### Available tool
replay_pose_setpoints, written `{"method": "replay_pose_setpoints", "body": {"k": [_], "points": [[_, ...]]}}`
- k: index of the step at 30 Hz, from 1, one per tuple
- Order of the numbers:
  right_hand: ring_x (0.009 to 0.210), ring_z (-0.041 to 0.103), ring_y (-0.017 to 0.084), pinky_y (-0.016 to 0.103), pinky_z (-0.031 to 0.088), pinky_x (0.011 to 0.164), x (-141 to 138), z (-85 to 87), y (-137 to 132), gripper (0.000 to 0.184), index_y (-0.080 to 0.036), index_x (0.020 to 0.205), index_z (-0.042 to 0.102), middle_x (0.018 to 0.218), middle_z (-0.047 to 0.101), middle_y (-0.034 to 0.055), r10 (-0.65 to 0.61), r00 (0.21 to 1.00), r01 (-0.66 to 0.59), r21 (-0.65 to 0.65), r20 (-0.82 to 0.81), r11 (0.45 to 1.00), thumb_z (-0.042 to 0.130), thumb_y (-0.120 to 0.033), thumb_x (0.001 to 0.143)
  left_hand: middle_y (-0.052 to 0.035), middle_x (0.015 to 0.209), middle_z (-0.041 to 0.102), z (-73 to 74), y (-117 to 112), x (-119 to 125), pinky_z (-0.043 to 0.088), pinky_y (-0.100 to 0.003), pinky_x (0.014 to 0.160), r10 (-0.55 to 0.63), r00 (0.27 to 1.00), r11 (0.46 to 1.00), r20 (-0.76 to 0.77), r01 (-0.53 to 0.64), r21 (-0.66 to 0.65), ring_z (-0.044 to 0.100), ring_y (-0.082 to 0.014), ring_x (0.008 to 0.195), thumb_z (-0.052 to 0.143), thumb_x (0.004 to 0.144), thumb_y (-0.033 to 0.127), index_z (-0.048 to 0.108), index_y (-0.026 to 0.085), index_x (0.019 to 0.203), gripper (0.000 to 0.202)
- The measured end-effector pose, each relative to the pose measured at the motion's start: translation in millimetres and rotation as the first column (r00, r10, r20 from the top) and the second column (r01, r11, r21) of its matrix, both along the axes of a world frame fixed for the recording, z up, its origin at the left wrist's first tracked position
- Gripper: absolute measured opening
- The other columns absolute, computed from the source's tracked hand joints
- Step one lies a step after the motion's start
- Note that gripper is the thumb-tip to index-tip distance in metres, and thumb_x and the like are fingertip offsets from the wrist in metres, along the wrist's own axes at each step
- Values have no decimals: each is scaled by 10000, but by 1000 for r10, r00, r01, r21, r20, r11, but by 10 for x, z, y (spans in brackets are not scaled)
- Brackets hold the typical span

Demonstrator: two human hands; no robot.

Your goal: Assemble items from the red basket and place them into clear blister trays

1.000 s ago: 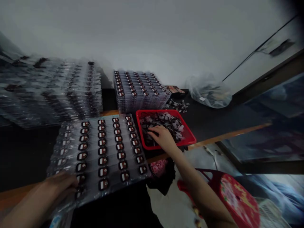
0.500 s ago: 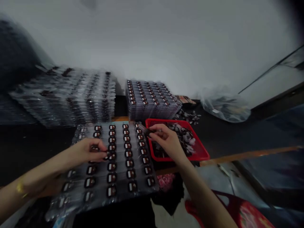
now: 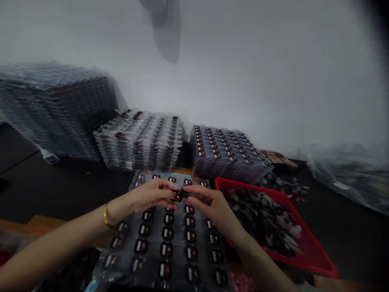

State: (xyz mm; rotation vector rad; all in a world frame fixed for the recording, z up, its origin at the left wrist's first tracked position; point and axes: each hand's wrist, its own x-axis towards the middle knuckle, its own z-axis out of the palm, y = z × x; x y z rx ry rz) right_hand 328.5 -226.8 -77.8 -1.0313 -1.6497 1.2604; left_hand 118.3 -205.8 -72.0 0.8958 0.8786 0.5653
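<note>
My left hand [image 3: 150,196] and my right hand [image 3: 209,205] meet above the far end of a clear plastic tray [image 3: 170,239] whose rows of pockets hold small dark pieces with white and red marks. Both hands pinch the same small dark piece [image 3: 178,196] between their fingertips. A gold bangle sits on my left wrist. To the right of my right hand lies a red basket [image 3: 306,253] heaped with loose dark pieces.
Stacks of filled clear trays stand behind: one at the far left [image 3: 54,113], one in the middle [image 3: 141,140], one to the right [image 3: 227,154]. Loose pieces [image 3: 285,186] and a clear plastic bag [image 3: 349,174] lie at the far right on the dark table.
My right hand left the red basket with a piece and moved left. My left hand came up from the tray's near edge to meet it. The view tilted upward.
</note>
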Motion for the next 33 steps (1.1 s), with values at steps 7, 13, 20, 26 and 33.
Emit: {"method": "replay_pose_setpoints", "body": {"k": [7,13,20,26,33], "points": [[812,722,183,285,580,753,-8,2,-5,152,-229,914,772,897,773,41,-41,995,13,306,86,952,649,-202,829,-36,818,729,-1,21,9,553,-200,731,25,998,998,65,-22,-55,710,-132,720,875,578,208,666,114,802,321],[728,715,167,259,573,685,-5,-35,-22,174,-218,906,757,817,767,29,-203,972,124,475,118,871,607,-152,847,-3,788,712,57,39,51,566,-185,714,37,994,995,105,-27,-92,695,-108,695,843,608,135,686,133,839,279],[771,721,160,244,580,725,0,-63,-23,181,-212,903,751,841,769,31,-236,961,106,600,143,793,602,-126,846,9,739,690,131,39,98,561,-169,690,11,996,994,85,-2,-106,684,-101,677,828,612,111,680,115,813,250],[813,728,187,313,597,790,6,-55,-18,188,-257,903,760,898,774,29,-228,955,85,560,190,824,592,-180,865,36,687,662,97,51,89,580,-184,699,26,996,996,90,-18,-89,661,-83,642,837,607,113,651,124,793,263],[852,728,177,295,599,810,26,-94,-16,203,-234,960,749,938,769,47,-206,949,2,646,240,763,571,-160,894,24,714,681,87,54,78,565,-160,675,1,1000,997,23,1,-81,708,-113,663,842,613,154,623,128,794,285]]}}
